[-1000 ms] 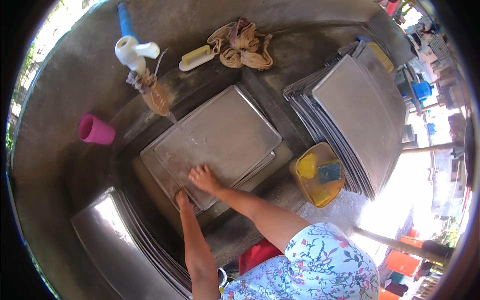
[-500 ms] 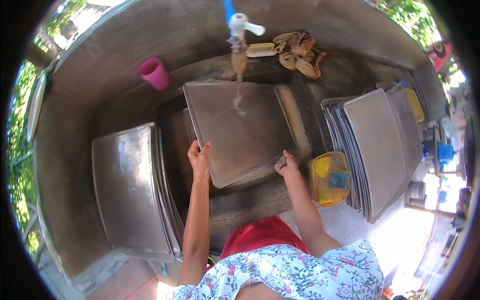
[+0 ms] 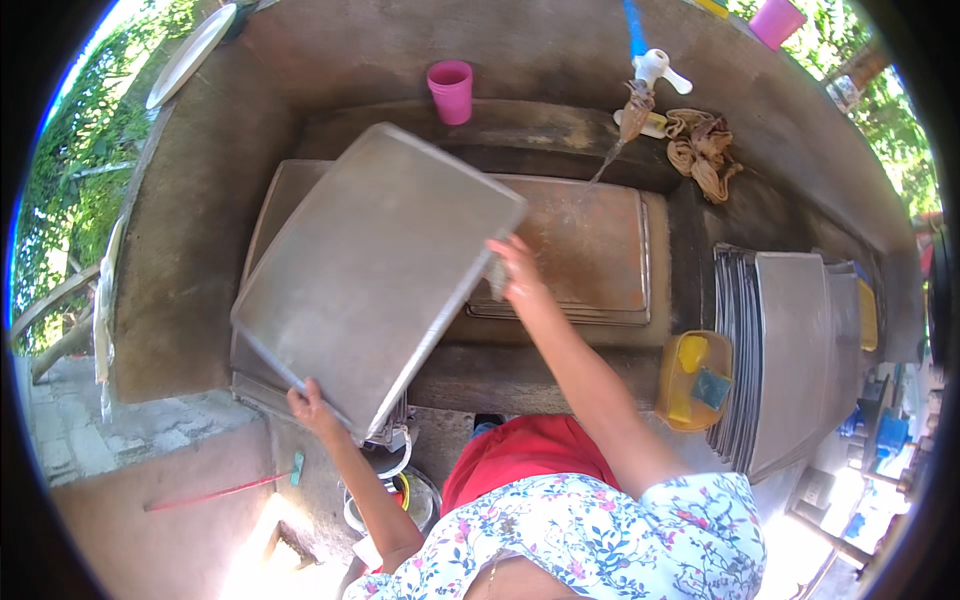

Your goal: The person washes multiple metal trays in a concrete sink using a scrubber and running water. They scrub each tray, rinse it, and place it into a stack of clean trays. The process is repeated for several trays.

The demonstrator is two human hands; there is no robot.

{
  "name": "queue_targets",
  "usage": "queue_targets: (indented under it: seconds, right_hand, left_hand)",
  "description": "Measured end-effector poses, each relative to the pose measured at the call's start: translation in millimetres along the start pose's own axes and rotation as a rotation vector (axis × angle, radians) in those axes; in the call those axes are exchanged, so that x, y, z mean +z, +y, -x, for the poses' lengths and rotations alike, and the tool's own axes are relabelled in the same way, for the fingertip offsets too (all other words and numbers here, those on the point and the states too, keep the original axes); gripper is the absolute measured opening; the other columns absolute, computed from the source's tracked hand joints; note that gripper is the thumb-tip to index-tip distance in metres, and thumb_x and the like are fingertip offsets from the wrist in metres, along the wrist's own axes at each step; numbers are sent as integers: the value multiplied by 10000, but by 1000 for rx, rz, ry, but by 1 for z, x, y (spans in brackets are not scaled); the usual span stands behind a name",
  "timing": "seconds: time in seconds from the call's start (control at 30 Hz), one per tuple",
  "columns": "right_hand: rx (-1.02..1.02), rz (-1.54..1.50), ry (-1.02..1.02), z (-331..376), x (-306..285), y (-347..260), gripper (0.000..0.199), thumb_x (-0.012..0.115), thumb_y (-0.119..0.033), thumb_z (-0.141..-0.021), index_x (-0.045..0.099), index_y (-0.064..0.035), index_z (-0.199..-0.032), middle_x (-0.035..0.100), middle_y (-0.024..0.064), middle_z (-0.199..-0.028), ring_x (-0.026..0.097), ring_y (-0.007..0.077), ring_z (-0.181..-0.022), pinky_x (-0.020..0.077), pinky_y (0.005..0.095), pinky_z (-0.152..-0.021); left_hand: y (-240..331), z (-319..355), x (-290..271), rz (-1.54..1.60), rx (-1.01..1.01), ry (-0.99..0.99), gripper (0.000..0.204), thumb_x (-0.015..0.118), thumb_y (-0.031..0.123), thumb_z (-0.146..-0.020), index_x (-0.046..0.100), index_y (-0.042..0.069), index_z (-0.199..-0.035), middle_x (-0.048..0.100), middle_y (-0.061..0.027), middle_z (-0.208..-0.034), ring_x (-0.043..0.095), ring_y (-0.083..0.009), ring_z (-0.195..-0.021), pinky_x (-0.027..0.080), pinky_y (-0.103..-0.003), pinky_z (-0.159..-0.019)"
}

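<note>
Both my hands hold a flat grey baking tray (image 3: 380,275) at a slant over the left part of the wash area. My left hand (image 3: 316,408) grips its near edge, close to the bottom left. My right hand (image 3: 517,270) is closed at the tray's right edge, with a small greyish scouring pad (image 3: 497,280) in its fingers. Beneath the held tray, a stack of trays (image 3: 285,195) is mostly hidden. In the sink, more trays (image 3: 585,250) lie flat, the top one brownish and wet. Water runs onto them from a white tap (image 3: 652,68) with cloth tied round its spout.
On the right stands a thick stack of trays (image 3: 800,350), beside a yellow tub (image 3: 690,422) holding sponges. A pink cup (image 3: 450,95) sits on the back ledge; crumpled brown cloth (image 3: 702,155) lies right of the tap. Buckets (image 3: 410,490) stand on the floor at lower left.
Both hands have carried the tray left, out from under the running water to above the left stack. It has turned on the way, and the trays below it in the sink now show.
</note>
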State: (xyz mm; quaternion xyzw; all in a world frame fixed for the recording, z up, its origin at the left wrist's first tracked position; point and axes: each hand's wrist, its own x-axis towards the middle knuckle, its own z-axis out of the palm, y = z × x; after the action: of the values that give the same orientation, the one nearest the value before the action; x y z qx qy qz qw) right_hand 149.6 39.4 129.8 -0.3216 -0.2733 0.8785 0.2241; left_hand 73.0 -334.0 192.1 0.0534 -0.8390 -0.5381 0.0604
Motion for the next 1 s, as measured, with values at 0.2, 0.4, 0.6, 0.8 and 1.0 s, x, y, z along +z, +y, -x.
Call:
queue_targets:
  seconds: [0.2,0.4,0.6,0.8,1.0]
  right_hand:
    - [-61,517,-12,-45,65,41,368,654,-67,-755,548,-51,-1106,602,84,-990,580,194,-812,468,360,-696]
    - [-499,1436,257,-75,-31,55,377,658,-95,-743,563,-106,-1108,565,108,-1095,531,317,-1034,455,387,-830]
    - [-928,1916,-551,-69,-181,67,387,457,-97,-850,540,-112,-1228,472,73,-1310,384,307,-1254,328,427,-1018]
    - [-618,2144,441,-83,-330,-66,498,512,-241,-861,440,-21,-1302,426,170,-1330,381,351,-1237,221,476,-1072]
    - [-872,1543,660,-203,-230,-8,346,481,-331,-877,545,-42,-1055,531,131,-1113,518,314,-1013,431,431,-841]
  left_hand:
    - [-20,-16,-26,-1080,-117,177,464,631,361,-828,513,-18,-1070,539,-190,-969,506,-350,-971,407,-475,-815]
    - [67,9,68,-647,613,26,438,651,122,-777,493,17,-1173,468,-225,-1214,414,-387,-1178,324,-479,-990]
    - [4,57,352,-598,389,-682,325,538,-1,-803,516,-2,-1127,520,-197,-1162,523,-374,-1070,457,-423,-868]
    - [-101,33,401,-730,130,-767,182,550,95,-820,634,32,-969,626,-202,-937,594,-376,-935,474,-448,-810]
    - [-82,38,393,-866,155,-727,186,602,108,-800,641,57,-974,638,-200,-931,600,-382,-926,472,-459,-784]
